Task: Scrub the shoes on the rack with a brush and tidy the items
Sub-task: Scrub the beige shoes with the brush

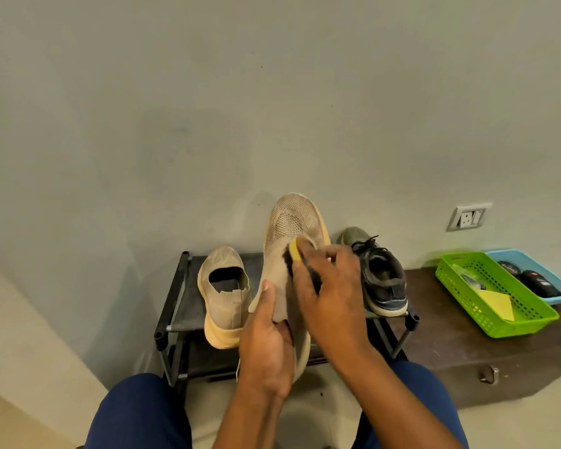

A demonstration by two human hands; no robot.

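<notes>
My left hand (266,338) is wrapped around the heel end of the beige knit shoe (292,241), holding it toe-up over the black rack (175,306). Right hand (331,286) grips the yellow brush (297,254), bristles pressed on the upper. Its twin shoe (224,296) and a dark sneaker (379,280) sit on the rack's top shelf.
</notes>
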